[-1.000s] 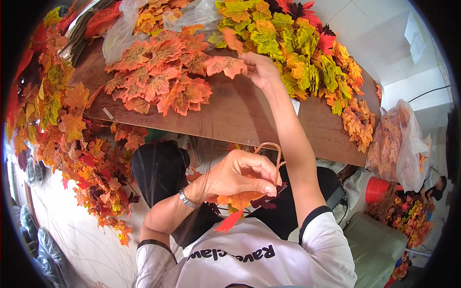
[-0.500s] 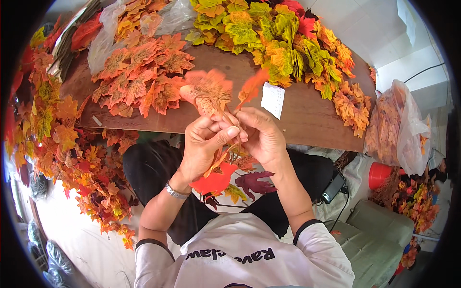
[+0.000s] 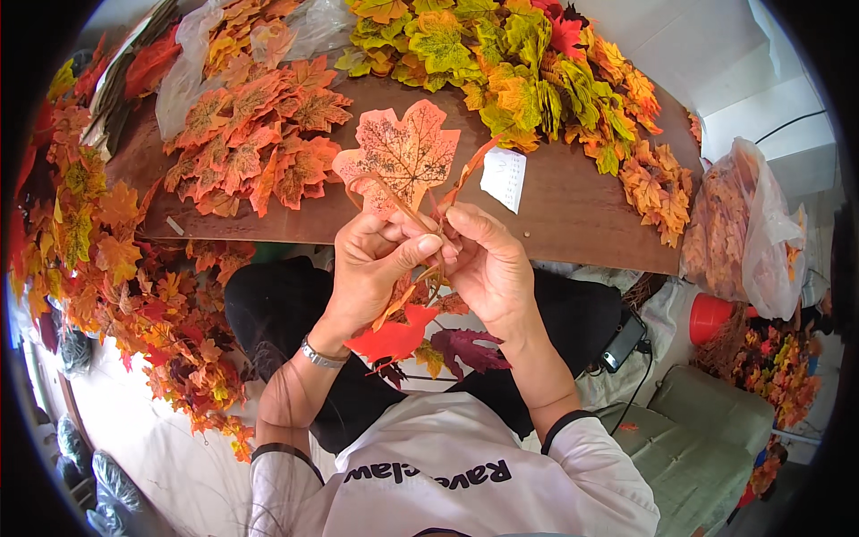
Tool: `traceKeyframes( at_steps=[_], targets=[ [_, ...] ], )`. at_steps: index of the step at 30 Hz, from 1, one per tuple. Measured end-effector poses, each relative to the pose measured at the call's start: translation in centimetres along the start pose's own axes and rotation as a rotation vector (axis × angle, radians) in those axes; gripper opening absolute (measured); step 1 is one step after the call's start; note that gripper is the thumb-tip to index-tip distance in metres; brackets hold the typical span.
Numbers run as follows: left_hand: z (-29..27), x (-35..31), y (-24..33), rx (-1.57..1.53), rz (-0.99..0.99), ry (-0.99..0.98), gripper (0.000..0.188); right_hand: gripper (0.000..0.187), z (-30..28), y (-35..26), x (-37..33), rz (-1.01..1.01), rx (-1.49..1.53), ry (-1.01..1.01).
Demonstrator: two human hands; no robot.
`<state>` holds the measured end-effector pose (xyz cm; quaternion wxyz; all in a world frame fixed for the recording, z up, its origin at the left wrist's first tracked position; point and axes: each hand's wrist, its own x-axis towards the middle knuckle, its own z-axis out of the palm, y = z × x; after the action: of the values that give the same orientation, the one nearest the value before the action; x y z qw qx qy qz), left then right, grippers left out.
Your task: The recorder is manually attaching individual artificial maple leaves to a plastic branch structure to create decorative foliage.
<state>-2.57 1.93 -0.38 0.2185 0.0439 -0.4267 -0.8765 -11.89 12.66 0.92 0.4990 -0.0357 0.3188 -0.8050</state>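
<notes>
The left hand [image 3: 369, 268] and the right hand [image 3: 492, 268] meet in the middle, fingertips close together, just off the near edge of the table [image 3: 582, 219]. The left hand's grip is closed, thumb and fingers pinching a brown stem [image 3: 394, 198] whose curved end bends out toward the left; the right hand's grip is closed on the stems at the same spot, though the fingers hide which one. On the far side of the fingers a pale orange leaf [image 3: 401, 154] with dark specks stands spread out, and a narrow orange leaf [image 3: 469, 167], seen nearly edge-on, rises to its right. On the near side hang a bright red leaf [image 3: 394, 333] at left and a dark purple leaf [image 3: 469, 349] at right, with a small yellow leaf [image 3: 429, 358] between them. A heap of orange leaves [image 3: 246, 134] covers the left part of the table, and yellow-green leaves [image 3: 510, 67] spread over its far side. A white paper slip [image 3: 503, 179] lies near them. At the right, a clear plastic bag [image 3: 768, 255] holds more orange leaves.
</notes>
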Motion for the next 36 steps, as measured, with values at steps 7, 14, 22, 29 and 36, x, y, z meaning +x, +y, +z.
traceKeyframes(
  at_steps=[7,14,22,29,36],
  targets=[
    [-0.26,0.02,0.11,0.031,-0.015,-0.004,0.015,0.017,-0.1,0.34,0.14,-0.027,0.003,-0.047],
    [-0.24,-0.01,0.15,0.017,-0.022,-0.008,0.013,0.018,0.22,0.31,-0.01,-0.037,-0.012,-0.02],
    [-0.04,0.04,0.17,0.022,-0.034,-0.004,0.009,0.018,0.23,0.2,-0.15,-0.023,-0.013,-0.011],
    [0.05,-0.03,0.23,0.028,-0.026,0.001,0.008,0.017,0.04,0.23,-0.2,-0.028,-0.035,-0.049],
    [-0.16,0.07,0.11,0.062,-0.013,-0.017,0.007,0.018,-0.15,0.29,-0.17,-0.032,-0.019,-0.038]
  ],
)
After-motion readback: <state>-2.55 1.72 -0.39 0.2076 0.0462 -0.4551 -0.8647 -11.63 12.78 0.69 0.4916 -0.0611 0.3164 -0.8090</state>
